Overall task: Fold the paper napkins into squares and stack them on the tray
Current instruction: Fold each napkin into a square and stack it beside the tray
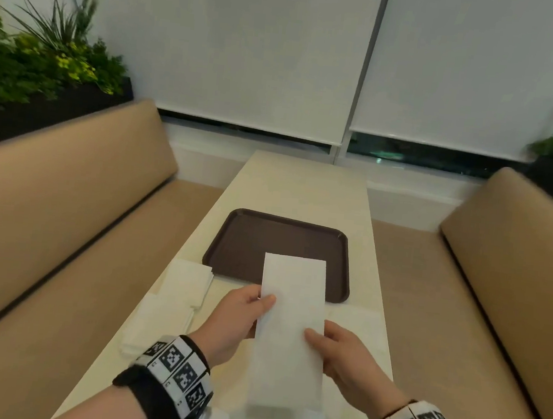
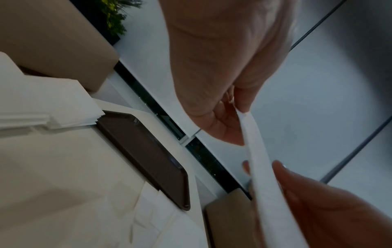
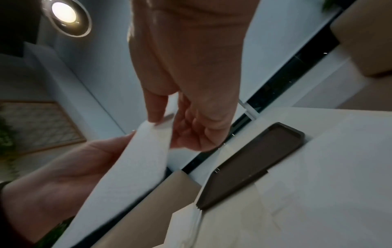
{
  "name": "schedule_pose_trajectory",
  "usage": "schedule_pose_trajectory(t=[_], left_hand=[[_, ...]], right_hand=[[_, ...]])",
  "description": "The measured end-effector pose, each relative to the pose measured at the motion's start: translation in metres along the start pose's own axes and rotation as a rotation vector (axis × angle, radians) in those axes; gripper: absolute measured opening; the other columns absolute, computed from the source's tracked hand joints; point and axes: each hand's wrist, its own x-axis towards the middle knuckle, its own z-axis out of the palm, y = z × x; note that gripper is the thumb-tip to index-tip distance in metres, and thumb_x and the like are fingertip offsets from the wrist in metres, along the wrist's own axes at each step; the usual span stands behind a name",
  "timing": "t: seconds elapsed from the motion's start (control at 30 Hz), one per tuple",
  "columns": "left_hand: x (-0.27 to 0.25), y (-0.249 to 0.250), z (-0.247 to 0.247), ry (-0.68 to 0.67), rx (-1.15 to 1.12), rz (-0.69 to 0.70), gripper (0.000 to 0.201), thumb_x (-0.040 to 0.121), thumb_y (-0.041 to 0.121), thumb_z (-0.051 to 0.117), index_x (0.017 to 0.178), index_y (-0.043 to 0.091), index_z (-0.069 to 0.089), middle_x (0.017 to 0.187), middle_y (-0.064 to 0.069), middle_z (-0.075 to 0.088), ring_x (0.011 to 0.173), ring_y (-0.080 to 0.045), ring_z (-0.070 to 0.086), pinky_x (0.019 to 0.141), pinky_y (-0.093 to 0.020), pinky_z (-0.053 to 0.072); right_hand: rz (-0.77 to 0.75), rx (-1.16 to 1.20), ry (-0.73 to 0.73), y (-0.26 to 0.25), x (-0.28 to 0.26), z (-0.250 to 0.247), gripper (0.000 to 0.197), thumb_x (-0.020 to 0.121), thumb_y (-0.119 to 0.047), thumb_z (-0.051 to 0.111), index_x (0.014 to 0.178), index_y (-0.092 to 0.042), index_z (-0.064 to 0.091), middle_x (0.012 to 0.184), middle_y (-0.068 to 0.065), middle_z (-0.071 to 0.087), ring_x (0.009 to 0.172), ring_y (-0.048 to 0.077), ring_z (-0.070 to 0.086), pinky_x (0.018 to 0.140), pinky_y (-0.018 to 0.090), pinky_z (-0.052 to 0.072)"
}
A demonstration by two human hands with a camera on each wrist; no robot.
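A long white paper napkin (image 1: 290, 326), folded into a narrow strip, is held in the air above the table. My left hand (image 1: 243, 315) pinches its left edge between thumb and fingers. My right hand (image 1: 332, 348) pinches the right edge a little lower. The left wrist view shows the napkin (image 2: 260, 167) edge-on between thumb and fingers; in the right wrist view the napkin (image 3: 135, 159) hangs from my thumb and forefinger. A dark brown tray (image 1: 248, 240) lies beyond the hands with nothing on it. A pile of white napkins (image 1: 170, 300) sits at the left.
The pale table (image 1: 301, 184) runs away from me between two tan bench seats (image 1: 64, 204). Another flat napkin (image 1: 358, 323) lies on the table under my right hand. Planters with greenery (image 1: 45, 58) stand behind the benches. Window blinds fill the far wall.
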Motion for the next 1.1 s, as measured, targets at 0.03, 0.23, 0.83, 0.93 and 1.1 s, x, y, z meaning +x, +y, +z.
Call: schedule_pose_trajectory(t=[0.03, 0.23, 0.83, 0.93, 1.1], left_hand=[[-0.001, 0.000, 0.002, -0.037, -0.002, -0.010, 0.021, 0.098, 0.018, 0.050, 0.110, 0.013, 0.066, 0.105, -0.006, 0.073, 0.089, -0.020, 0.070, 0.068, -0.028, 0.055], [-0.001, 0.004, 0.008, -0.104, 0.104, 0.037, 0.021, 0.092, 0.005, 0.057, 0.109, 0.013, 0.066, 0.102, -0.005, 0.074, 0.095, -0.025, 0.070, 0.078, -0.036, 0.057], [-0.002, 0.036, -0.035, -0.247, -0.202, -0.196, 0.024, 0.091, 0.004, 0.056, 0.113, 0.011, 0.063, 0.086, -0.008, 0.068, 0.073, -0.021, 0.061, 0.058, -0.030, 0.049], [-0.003, 0.033, -0.040, -0.289, -0.167, -0.237, 0.022, 0.092, 0.009, 0.055, 0.110, 0.007, 0.067, 0.094, -0.009, 0.065, 0.085, -0.024, 0.057, 0.067, -0.032, 0.047], [-0.004, 0.029, -0.043, -0.230, -0.222, -0.262, 0.017, 0.091, 0.002, 0.052, 0.091, 0.010, 0.066, 0.081, -0.008, 0.065, 0.072, -0.020, 0.059, 0.062, -0.030, 0.048]], right_hand=[[-0.021, -0.002, 0.020, -0.005, -0.002, 0.001, 0.023, 0.095, -0.016, 0.056, 0.115, -0.010, 0.066, 0.111, 0.006, 0.072, 0.103, 0.025, 0.068, 0.089, 0.040, 0.054], [-0.097, 0.090, 0.152, -0.021, -0.009, 0.000, 0.028, 0.095, -0.001, 0.050, 0.120, -0.008, 0.061, 0.112, 0.012, 0.070, 0.102, 0.033, 0.067, 0.085, 0.043, 0.055], [-0.306, -0.138, 0.267, -0.049, -0.028, 0.037, 0.046, 0.087, 0.015, 0.042, 0.072, -0.013, 0.076, 0.089, 0.010, 0.073, 0.087, 0.029, 0.066, 0.079, 0.041, 0.053], [-0.294, -0.141, 0.251, -0.047, -0.028, 0.041, 0.050, 0.086, 0.017, 0.037, 0.065, -0.012, 0.072, 0.084, 0.012, 0.070, 0.082, 0.027, 0.064, 0.074, 0.041, 0.052], [-0.272, -0.200, 0.233, -0.044, -0.026, 0.050, 0.054, 0.080, 0.020, 0.033, 0.058, -0.015, 0.069, 0.088, 0.006, 0.073, 0.081, 0.023, 0.065, 0.062, 0.029, 0.052]])
